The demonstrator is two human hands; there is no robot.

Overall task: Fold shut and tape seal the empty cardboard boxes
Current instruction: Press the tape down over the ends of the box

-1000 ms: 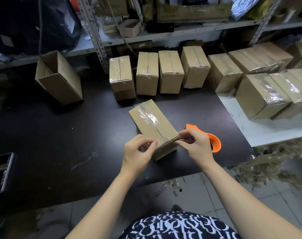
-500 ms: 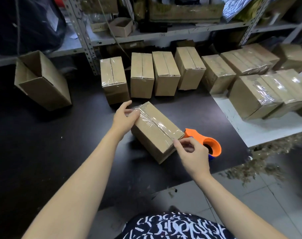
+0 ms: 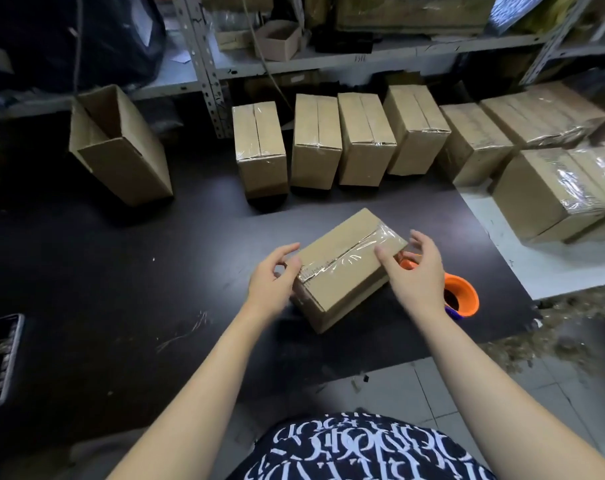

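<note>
A shut cardboard box lies slanted on the black table, with clear tape along its top seam. My left hand grips the box's near left end, thumb on the tape end and fingers curled round the corner. At the far right end is my right hand, its thumb resting on the top face and its fingers spread loosely past the edge. An orange tape dispenser sits on the table just behind my right hand, partly hidden by it.
An open empty box stands tilted at the back left. A row of taped boxes lines the back under the metal shelving. More taped boxes sit on a white surface at the right. A dark device lies at the left edge.
The box has been turned on the table, so its taped seam now runs from near left to far right. My left hand came back from the far end to the near left end.
</note>
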